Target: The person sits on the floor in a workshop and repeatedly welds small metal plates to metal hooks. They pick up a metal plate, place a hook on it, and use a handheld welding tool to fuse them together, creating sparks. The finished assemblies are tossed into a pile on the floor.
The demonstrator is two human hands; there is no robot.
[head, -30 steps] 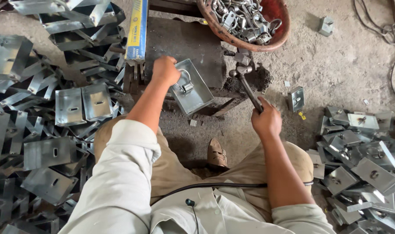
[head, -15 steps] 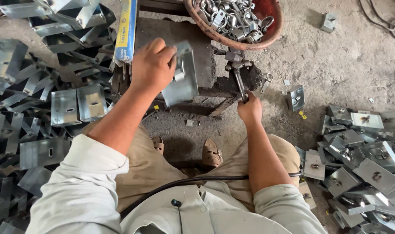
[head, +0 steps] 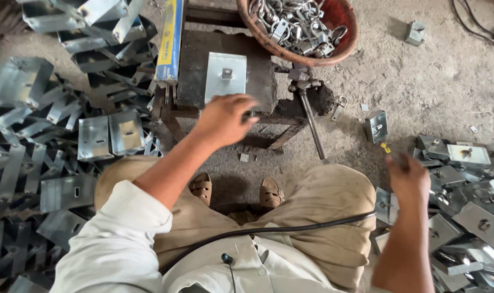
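**Plate ahead of left grip, hammer between the hands**

My left hand [head: 225,119] hovers loosely open, holding nothing, just short of the flat metal plate [head: 225,76] on the dark tabletop [head: 260,81]. The plate lies straight beyond the fingertips, long axis running away from me. My right hand [head: 409,176] is blurred, seems empty; I cannot tell its grip for sure. The hammer [head: 309,114] leans off the tabletop's right edge, handle pointing toward me, well left of the right grip. Left is nearer the plate.

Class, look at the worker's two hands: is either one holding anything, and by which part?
Nothing is visibly held. The left hand hovers near the metal plate; the right hand, blurred, is over the plate pile.
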